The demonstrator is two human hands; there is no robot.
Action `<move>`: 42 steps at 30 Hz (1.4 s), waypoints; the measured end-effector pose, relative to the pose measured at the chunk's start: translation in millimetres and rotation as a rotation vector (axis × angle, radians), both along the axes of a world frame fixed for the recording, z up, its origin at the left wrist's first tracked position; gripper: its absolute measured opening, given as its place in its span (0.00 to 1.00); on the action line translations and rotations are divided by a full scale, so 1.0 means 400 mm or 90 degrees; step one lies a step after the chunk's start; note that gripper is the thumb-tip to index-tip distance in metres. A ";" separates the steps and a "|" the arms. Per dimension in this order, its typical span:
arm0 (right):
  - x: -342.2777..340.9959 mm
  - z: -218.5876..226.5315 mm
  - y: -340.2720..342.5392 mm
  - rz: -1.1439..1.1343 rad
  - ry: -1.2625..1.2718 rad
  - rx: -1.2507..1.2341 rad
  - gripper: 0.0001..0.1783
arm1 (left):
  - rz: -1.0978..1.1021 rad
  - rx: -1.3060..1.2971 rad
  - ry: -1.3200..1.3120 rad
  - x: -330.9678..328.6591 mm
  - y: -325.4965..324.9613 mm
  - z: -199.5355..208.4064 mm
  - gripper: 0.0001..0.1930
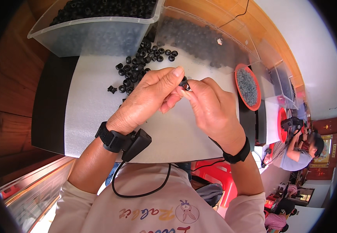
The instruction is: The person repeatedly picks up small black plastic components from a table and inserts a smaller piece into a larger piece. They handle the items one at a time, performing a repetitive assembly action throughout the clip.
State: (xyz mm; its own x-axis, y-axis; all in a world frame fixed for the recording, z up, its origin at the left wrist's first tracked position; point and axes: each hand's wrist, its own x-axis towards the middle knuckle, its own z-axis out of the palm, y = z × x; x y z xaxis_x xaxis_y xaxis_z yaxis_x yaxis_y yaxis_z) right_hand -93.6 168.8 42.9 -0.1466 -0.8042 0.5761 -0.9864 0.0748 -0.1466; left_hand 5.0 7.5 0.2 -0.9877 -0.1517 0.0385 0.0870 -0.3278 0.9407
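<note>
A small black round part (183,82) sits between my two hands above the white work surface (168,136). My left hand (151,89) grips it between thumb and fingers. The fingertips of my right hand (213,103) are pinched together right against the part; what they hold, if anything, is too small and covered to make out. Just beyond my left hand lies a loose pile of black ring-shaped parts (135,68). One black piece of a different shape (112,89) rests at the pile's left side.
A clear plastic bin (87,40) full of black parts stands at the back left. Another clear bin (199,39) is behind the mat. At the right, an orange-red bowl (238,77) contains small greyish translucent pieces. A red stool (224,178) is below the table edge. Other people (292,155) sit farther right.
</note>
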 end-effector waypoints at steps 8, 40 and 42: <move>0.009 0.007 0.011 -0.007 -0.019 0.018 0.09 | 0.014 -0.004 0.000 0.005 0.005 0.001 0.25; -0.006 0.070 0.038 0.135 -0.295 0.193 0.17 | -0.160 -0.051 -0.027 0.026 -0.013 0.020 0.27; -0.005 0.077 0.038 0.137 -0.363 0.218 0.17 | -0.168 -0.045 -0.026 0.027 -0.015 0.012 0.27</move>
State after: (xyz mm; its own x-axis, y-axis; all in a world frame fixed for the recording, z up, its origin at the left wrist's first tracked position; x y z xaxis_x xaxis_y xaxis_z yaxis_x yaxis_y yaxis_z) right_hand -95.8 183.8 73.6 -0.1672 -0.9720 0.1652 -0.7603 0.0205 -0.6492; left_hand 15.8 1.5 5.2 -0.9937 0.1124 -0.0001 -0.0304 -0.2677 0.9630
